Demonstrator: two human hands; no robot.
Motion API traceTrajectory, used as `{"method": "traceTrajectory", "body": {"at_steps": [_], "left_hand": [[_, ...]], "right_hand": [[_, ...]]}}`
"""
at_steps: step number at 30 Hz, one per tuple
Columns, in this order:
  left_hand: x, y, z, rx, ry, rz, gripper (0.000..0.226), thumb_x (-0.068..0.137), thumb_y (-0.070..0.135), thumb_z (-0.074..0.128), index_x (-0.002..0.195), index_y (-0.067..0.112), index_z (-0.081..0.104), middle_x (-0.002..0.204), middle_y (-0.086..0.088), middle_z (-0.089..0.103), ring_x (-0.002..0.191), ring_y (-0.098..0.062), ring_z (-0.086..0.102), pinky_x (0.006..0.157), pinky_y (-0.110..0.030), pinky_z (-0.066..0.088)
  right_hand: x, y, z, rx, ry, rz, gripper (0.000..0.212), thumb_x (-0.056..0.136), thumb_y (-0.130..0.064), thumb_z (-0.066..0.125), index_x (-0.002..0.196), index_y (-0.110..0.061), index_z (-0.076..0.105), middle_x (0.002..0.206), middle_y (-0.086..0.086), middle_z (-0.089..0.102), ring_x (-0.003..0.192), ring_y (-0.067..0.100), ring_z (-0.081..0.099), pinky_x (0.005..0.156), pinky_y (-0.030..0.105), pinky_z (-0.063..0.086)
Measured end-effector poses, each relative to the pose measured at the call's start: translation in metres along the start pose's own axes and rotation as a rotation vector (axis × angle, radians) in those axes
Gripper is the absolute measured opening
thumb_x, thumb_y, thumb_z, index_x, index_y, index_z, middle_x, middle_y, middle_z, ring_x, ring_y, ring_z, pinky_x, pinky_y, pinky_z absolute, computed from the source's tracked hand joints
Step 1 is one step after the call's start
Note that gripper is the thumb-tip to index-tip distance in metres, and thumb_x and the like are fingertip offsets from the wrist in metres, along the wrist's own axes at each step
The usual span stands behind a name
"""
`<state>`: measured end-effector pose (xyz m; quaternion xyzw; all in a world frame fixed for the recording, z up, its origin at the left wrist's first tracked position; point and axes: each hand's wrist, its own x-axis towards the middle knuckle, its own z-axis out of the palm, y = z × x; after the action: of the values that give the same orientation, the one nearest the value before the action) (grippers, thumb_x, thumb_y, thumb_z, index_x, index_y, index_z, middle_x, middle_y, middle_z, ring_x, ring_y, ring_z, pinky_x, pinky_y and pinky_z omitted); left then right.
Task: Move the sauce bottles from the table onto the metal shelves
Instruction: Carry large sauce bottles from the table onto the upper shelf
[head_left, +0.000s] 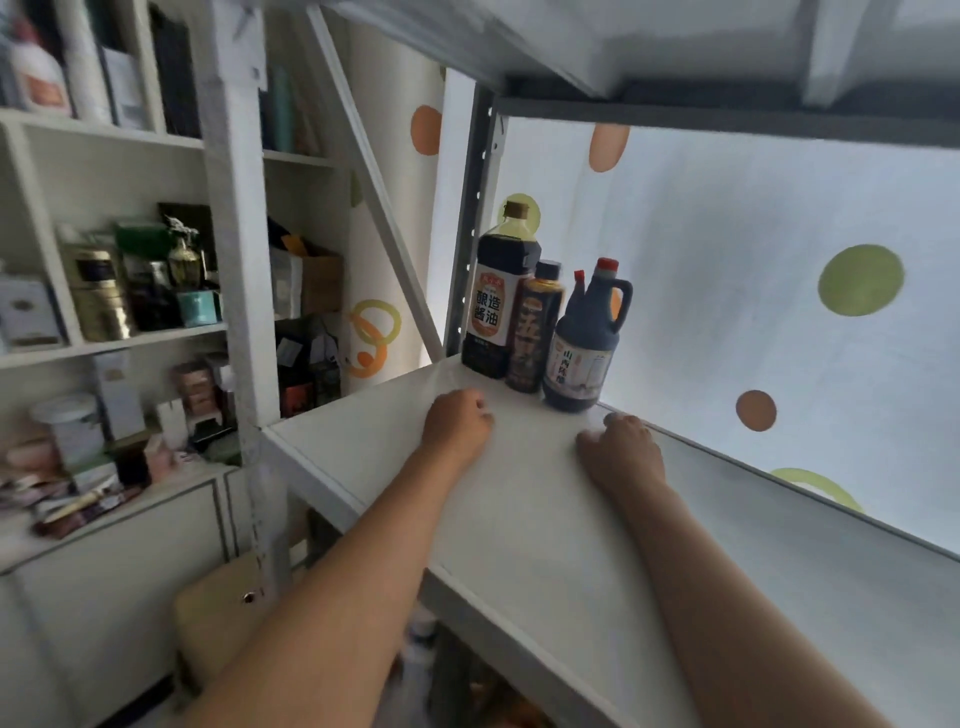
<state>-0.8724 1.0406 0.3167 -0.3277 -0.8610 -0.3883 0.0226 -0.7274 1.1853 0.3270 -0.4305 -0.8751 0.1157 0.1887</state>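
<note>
Three dark sauce bottles stand upright together in the back left corner of the white metal shelf (545, 519). The tallest, a soy sauce bottle (498, 301) with a white and orange label, is leftmost. A slim dark bottle (535, 332) stands in the middle. A squat handled vinegar bottle (587, 343) with a red cap is on the right. My left hand (457, 421) hovers over the shelf just in front of them, fingers loosely curled, holding nothing. My right hand (621, 449) is to the right, also loosely curled and empty, a short way from the vinegar bottle.
A grey perforated upright (475, 208) rises behind the bottles and another shelf board (571, 47) hangs overhead. A dotted curtain (753, 291) backs the shelf. To the left stands a white bookcase (104, 208) packed with tins, boxes and jars.
</note>
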Motion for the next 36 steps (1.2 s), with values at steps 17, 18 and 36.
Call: {"method": "traceTrajectory", "body": {"at_steps": [17, 18, 36], "left_hand": [[-0.215, -0.022, -0.062, 0.389, -0.041, 0.230, 0.049, 0.106, 0.034, 0.021, 0.152, 0.020, 0.023, 0.161, 0.001, 0.019, 0.150, -0.021, 0.009, 0.122, -0.043, 0.007], [-0.226, -0.022, -0.062, 0.387, -0.038, 0.207, 0.050, 0.106, 0.033, 0.025, 0.154, 0.019, 0.019, 0.162, 0.000, 0.015, 0.150, -0.022, 0.005, 0.122, -0.043, 0.008], [-0.589, -0.017, -0.012, 0.792, -0.006, -0.357, 0.058, 0.092, 0.012, 0.030, 0.150, 0.005, 0.027, 0.159, -0.012, 0.023, 0.148, -0.026, 0.013, 0.114, -0.053, 0.023]], "right_hand": [[-0.212, -0.021, -0.042, -0.290, -0.016, -0.360, 0.030, 0.098, -0.019, 0.036, 0.108, -0.007, 0.061, 0.110, 0.013, 0.064, 0.101, 0.033, 0.061, 0.075, 0.036, 0.042], [-0.223, -0.019, -0.041, -0.341, 0.018, -0.442, 0.026, 0.098, -0.016, 0.038, 0.110, -0.008, 0.060, 0.109, 0.011, 0.064, 0.100, 0.032, 0.062, 0.074, 0.036, 0.044], [-0.506, 0.082, 0.047, 0.004, -0.222, -0.901, 0.059, 0.101, -0.022, 0.028, 0.156, -0.006, 0.015, 0.164, 0.011, 0.011, 0.153, 0.023, 0.003, 0.121, 0.041, -0.013]]}}
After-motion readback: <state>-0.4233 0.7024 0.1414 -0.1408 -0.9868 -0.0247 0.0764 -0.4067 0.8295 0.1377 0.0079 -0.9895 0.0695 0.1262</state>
